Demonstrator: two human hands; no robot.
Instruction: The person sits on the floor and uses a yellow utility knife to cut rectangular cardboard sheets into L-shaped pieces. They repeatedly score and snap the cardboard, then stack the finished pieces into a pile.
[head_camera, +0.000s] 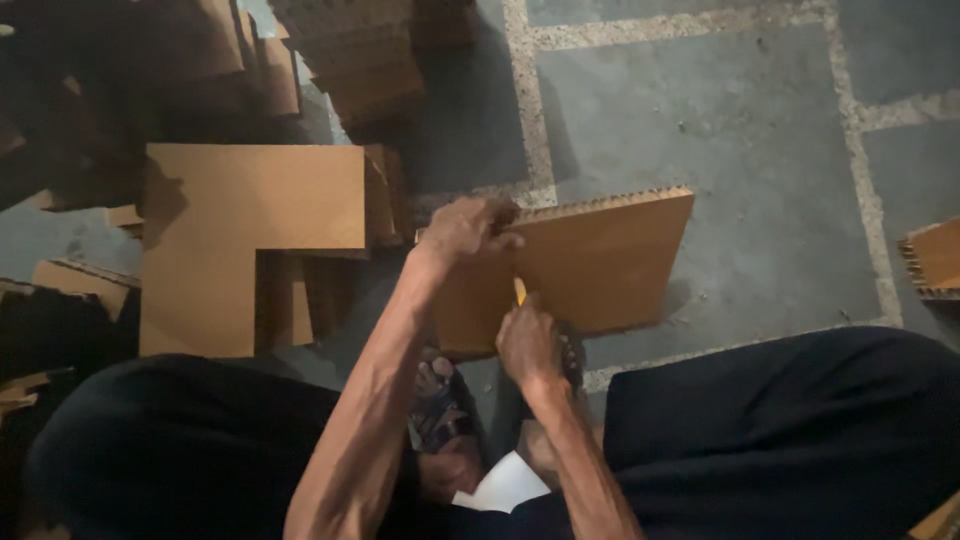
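Note:
A brown corrugated cardboard sheet (600, 260) stands tilted on the grey floor in front of me. My left hand (468, 228) grips its upper left edge. My right hand (528, 342) is closed around a yellow-handled tool (520, 290), its tip pressed against the face of the sheet near the lower left. My knees in dark trousers (780, 430) frame the bottom of the view, and my feet in sandals (440, 400) rest below the sheet.
An L-shaped cardboard piece (230, 230) lies to the left. Stacks of cardboard (350, 55) sit at the back left, another piece (935, 255) at the right edge. A white paper scrap (505, 487) lies by my feet. Pale seams cross the concrete floor (760, 150).

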